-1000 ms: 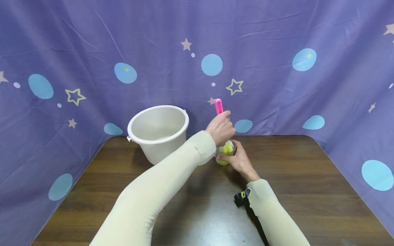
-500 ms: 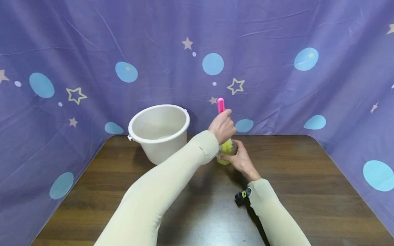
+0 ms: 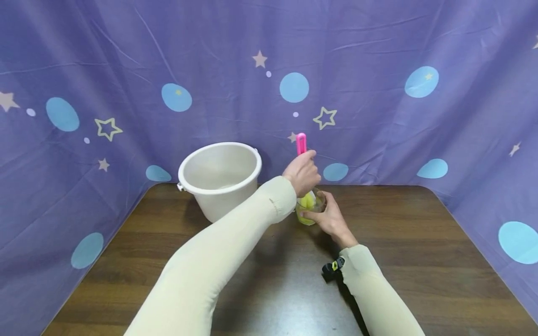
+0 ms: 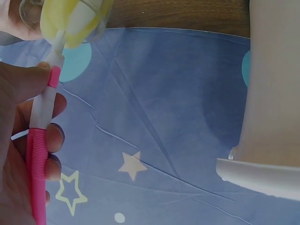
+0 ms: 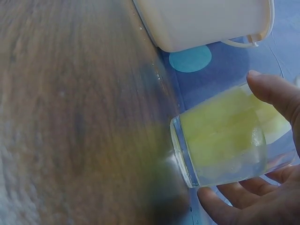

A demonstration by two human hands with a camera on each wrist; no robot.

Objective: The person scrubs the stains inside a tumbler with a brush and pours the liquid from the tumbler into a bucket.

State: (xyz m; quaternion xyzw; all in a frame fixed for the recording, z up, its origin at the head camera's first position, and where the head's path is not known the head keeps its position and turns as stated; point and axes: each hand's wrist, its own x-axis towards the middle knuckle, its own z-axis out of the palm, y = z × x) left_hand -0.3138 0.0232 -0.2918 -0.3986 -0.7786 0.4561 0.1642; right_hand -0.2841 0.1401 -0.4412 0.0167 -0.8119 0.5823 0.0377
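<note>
My left hand [image 3: 301,175] grips a sponge cup brush by its pink-and-white handle [image 4: 39,150], thumb on one side and curled fingers on the other. The handle points up. Its yellow and white sponge head [image 4: 70,18] sits inside a clear drinking glass [image 5: 222,145], filling much of it. My right hand [image 3: 332,219] holds this glass from the right, thumb and fingers on opposite sides of the wall. The glass base is at the tabletop; whether it touches is hard to tell. In the head view the left hand partly covers the glass mouth.
A large white bucket [image 3: 218,205] stands left of the glass, near the back of the brown wooden table [image 3: 403,242]. Behind the table hangs a purple curtain [image 3: 235,102] with stars and blue dots. My left forearm [image 3: 218,256] crosses in front of the bucket.
The left hand and brush handle shift slightly right, then slightly back left, with the sponge staying in the glass. The glass's tilt changes a little. Both grips stay the same.
</note>
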